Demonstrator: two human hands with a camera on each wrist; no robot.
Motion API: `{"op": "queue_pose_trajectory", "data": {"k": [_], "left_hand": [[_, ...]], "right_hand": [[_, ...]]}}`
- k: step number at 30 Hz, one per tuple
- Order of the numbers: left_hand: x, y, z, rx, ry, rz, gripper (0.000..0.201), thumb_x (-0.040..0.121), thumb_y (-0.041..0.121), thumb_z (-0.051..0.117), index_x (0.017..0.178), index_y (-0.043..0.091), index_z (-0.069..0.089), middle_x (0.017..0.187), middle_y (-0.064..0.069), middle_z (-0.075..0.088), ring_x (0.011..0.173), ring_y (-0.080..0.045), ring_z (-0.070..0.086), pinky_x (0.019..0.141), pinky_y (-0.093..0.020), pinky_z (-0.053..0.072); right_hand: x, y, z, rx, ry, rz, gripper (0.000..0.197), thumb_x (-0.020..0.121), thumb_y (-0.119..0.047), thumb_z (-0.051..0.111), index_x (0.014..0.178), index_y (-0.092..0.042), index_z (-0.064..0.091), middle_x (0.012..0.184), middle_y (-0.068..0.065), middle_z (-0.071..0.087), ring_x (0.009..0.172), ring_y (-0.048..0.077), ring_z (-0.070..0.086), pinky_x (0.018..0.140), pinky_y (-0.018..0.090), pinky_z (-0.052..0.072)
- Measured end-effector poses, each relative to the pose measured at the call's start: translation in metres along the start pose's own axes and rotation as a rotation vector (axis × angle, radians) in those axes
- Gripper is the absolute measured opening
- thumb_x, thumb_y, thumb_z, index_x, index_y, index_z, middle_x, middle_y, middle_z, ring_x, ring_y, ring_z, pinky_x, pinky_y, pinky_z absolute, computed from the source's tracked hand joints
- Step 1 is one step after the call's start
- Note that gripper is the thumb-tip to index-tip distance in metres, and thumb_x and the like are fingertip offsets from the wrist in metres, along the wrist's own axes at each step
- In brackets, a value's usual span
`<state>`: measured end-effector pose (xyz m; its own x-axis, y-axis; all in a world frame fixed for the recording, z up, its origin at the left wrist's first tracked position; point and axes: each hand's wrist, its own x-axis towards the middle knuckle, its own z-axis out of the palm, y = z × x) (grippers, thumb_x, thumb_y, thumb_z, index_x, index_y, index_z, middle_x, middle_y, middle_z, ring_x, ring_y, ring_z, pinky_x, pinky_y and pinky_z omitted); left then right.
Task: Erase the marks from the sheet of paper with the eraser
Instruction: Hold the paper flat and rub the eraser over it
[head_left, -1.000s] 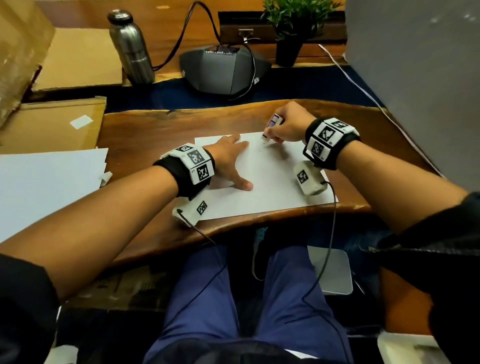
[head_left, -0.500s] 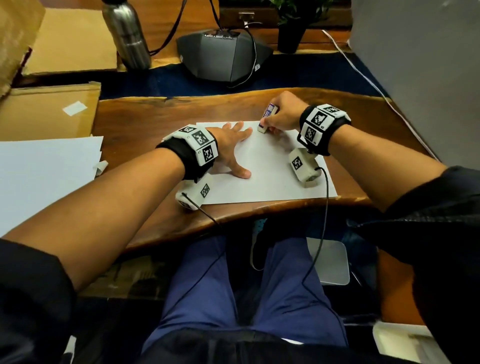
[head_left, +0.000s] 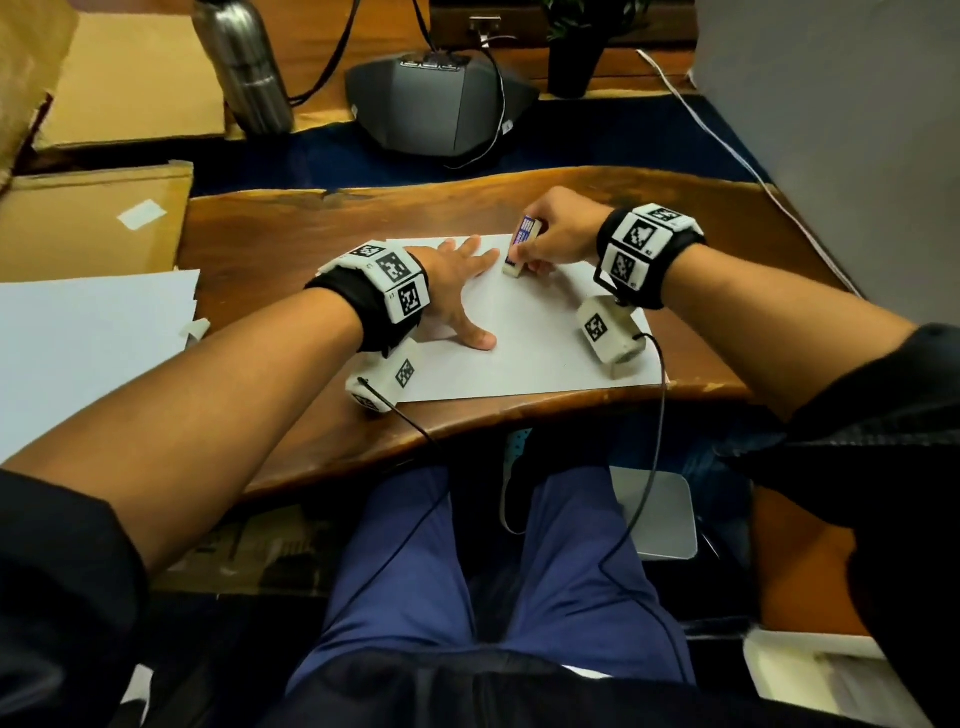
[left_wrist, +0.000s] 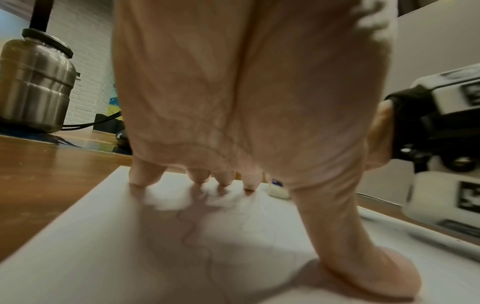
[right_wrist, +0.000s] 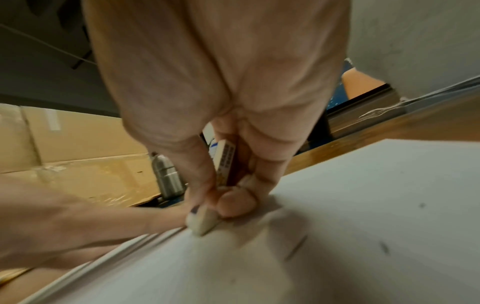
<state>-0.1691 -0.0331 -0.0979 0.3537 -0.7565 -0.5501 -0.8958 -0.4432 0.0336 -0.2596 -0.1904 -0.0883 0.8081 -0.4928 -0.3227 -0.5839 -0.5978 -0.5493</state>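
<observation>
We pinch the eraser (head_left: 519, 247) in our right hand (head_left: 558, 231), left hand (head_left: 457, 280) spread flat on the paper (head_left: 540, 343), where faint squiggles remain unerased.

Both bare forearms reach forward over the desk edge, each wrist wrapped in a black band with white marker blocks. The left hand (head_left: 457, 291) lies flat, palm down, fingers spread and straight, thumb stretched out toward the body. The right hand (head_left: 553, 234) is bent at the wrist, its thumb and curled fingers (right_wrist: 233, 203) pinching the eraser (head_left: 519, 247)
</observation>
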Motion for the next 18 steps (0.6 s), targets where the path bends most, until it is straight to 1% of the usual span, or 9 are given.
{"op": "queue_pose_trajectory", "data": {"k": [2,3,7,8,10,12,14,16,18], "left_hand": [[0.001,0.0,0.001,0.014,0.012,-0.005,0.127,0.065,0.075,0.068,0.153,0.036,-0.014,0.162,0.007,-0.018,0.151,-0.022,-0.008,0.118,-0.053,0.009],[0.002,-0.001,0.001,0.022,0.015,-0.013,0.128,0.063,0.077,0.068,0.153,0.037,-0.014,0.162,0.007,-0.018,0.151,-0.024,-0.007,0.118,-0.054,0.01],[0.007,-0.001,-0.006,0.081,-0.018,-0.045,0.139,0.044,0.089,0.065,0.147,0.048,-0.018,0.162,0.006,-0.02,0.15,-0.03,-0.005,0.115,-0.062,0.017],[0.008,-0.001,-0.008,0.098,-0.03,-0.047,0.14,0.042,0.09,0.064,0.146,0.049,-0.02,0.162,0.005,-0.021,0.15,-0.031,-0.004,0.115,-0.063,0.017],[0.01,0.002,-0.01,0.127,-0.042,-0.056,0.139,0.045,0.089,0.064,0.146,0.049,-0.022,0.161,0.004,-0.022,0.15,-0.031,-0.004,0.116,-0.062,0.015],[0.008,0.002,-0.009,0.137,-0.031,-0.068,0.137,0.048,0.088,0.065,0.146,0.048,-0.022,0.161,0.004,-0.022,0.15,-0.031,-0.003,0.116,-0.06,0.015],[0.007,0.003,-0.008,0.138,-0.016,-0.073,0.136,0.05,0.087,0.066,0.147,0.048,-0.02,0.162,0.005,-0.02,0.151,-0.031,0.0,0.117,-0.058,0.017],[0.007,0.004,-0.011,0.135,-0.014,-0.07,0.135,0.051,0.085,0.067,0.147,0.048,-0.02,0.162,0.003,-0.019,0.15,-0.031,0.001,0.117,-0.057,0.017],[0.007,0.007,-0.013,0.125,-0.033,-0.073,0.137,0.049,0.084,0.069,0.147,0.048,-0.019,0.162,0.003,-0.019,0.15,-0.032,0.0,0.117,-0.058,0.016]], "right_hand": [[0.004,0.001,-0.004,0.045,0.11,0.04,0.026,0.089,-0.024,0.073,0.108,-0.009,0.066,0.09,0.005,0.072,0.074,0.013,0.07,0.064,0.024,0.057],[0.005,0.001,-0.003,0.042,0.124,0.034,0.025,0.089,-0.025,0.073,0.108,-0.009,0.066,0.09,0.005,0.072,0.076,0.014,0.07,0.066,0.025,0.058],[-0.005,-0.003,0.007,-0.056,-0.04,-0.042,0.019,0.089,-0.024,0.072,0.102,-0.01,0.068,0.088,0.003,0.072,0.072,0.01,0.068,0.06,0.019,0.053],[-0.004,-0.002,0.005,-0.048,-0.035,-0.036,0.02,0.089,-0.023,0.073,0.102,-0.009,0.069,0.089,0.005,0.073,0.07,0.01,0.068,0.059,0.018,0.053],[0.0,-0.001,-0.001,0.01,0.065,0.012,0.023,0.089,-0.023,0.073,0.105,-0.007,0.068,0.091,0.007,0.073,0.069,0.011,0.068,0.057,0.019,0.054],[0.002,-0.002,-0.001,0.0,0.112,0.018,0.024,0.088,-0.025,0.074,0.106,-0.01,0.066,0.093,0.006,0.072,0.073,0.013,0.069,0.062,0.022,0.056],[-0.002,-0.004,0.005,-0.095,0.034,-0.041,0.022,0.088,-0.027,0.074,0.103,-0.012,0.067,0.09,0.002,0.071,0.077,0.012,0.068,0.063,0.022,0.055],[-0.007,-0.005,0.006,-0.109,-0.063,-0.068,0.02,0.088,-0.026,0.073,0.101,-0.011,0.069,0.09,0.002,0.072,0.078,0.011,0.069,0.066,0.021,0.055],[-0.004,-0.004,0.001,-0.09,-0.022,-0.047,0.019,0.088,-0.025,0.073,0.099,-0.011,0.068,0.087,0.002,0.073,0.073,0.01,0.069,0.063,0.019,0.054]]}}
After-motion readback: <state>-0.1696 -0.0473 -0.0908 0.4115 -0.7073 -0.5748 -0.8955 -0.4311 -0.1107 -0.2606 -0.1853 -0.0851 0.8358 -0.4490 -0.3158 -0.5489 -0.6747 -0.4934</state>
